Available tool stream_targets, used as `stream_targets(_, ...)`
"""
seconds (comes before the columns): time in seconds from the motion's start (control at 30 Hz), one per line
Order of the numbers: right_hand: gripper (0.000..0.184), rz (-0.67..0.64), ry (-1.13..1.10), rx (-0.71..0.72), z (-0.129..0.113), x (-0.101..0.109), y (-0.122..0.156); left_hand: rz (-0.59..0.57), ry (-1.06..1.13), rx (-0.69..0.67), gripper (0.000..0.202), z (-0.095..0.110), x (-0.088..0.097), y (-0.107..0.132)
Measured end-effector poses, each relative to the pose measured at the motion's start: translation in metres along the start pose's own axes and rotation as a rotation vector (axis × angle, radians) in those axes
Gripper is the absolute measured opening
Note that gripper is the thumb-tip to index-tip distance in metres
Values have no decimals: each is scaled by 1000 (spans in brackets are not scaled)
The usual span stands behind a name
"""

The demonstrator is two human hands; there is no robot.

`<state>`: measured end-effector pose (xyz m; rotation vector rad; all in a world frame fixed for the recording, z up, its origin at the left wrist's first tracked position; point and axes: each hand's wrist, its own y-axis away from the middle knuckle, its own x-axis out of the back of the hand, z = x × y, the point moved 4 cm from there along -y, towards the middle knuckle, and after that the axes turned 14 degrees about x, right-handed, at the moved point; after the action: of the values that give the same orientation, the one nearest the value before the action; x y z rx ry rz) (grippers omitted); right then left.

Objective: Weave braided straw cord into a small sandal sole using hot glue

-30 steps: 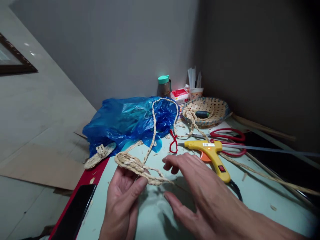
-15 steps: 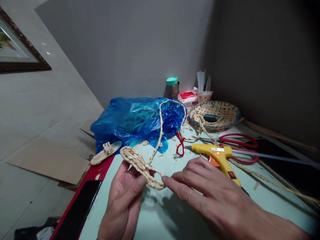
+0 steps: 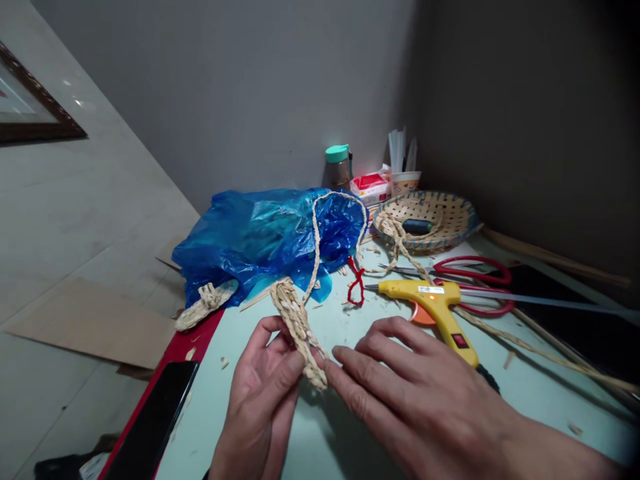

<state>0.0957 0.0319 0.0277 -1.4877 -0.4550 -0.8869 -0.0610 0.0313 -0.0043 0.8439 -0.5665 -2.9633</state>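
My left hand [image 3: 267,393] pinches a flat, elongated coil of braided straw cord [image 3: 295,317] between thumb and fingers, tilted above the table. My right hand [image 3: 407,383] meets the coil's near end with the index fingertip; its thumb is hidden beneath, and the fingers look closed on the cord there. From the coil, a loose length of braid loops up over a blue plastic bag [image 3: 250,223] and on toward the woven basket [image 3: 450,223]. Beyond my right hand lies a yellow glue gun [image 3: 435,297]. A finished-looking straw slipper shape [image 3: 205,307] rests by the bag.
Red-handled scissors [image 3: 473,267] lie behind the glue gun, with a red twisted loop [image 3: 356,287] near its nozzle. A black phone [image 3: 155,417] is at the left table edge. A green-lidded jar [image 3: 337,163] and a paper cup [image 3: 405,181] stand at the back.
My left hand has turned the coil to a steeper angle and its loops now lie closer together. The right hand stays at its near end. The view has shifted slightly.
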Motion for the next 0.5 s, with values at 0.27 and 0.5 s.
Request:
stream_targets(0.27,38,11,-46,-52,-1,1,2,30,66,32,24,-2,-1,-3)
stream_targets(0.5,38,8,-504,-451,12,7,6,1,108,37,18,1,-1,-3)
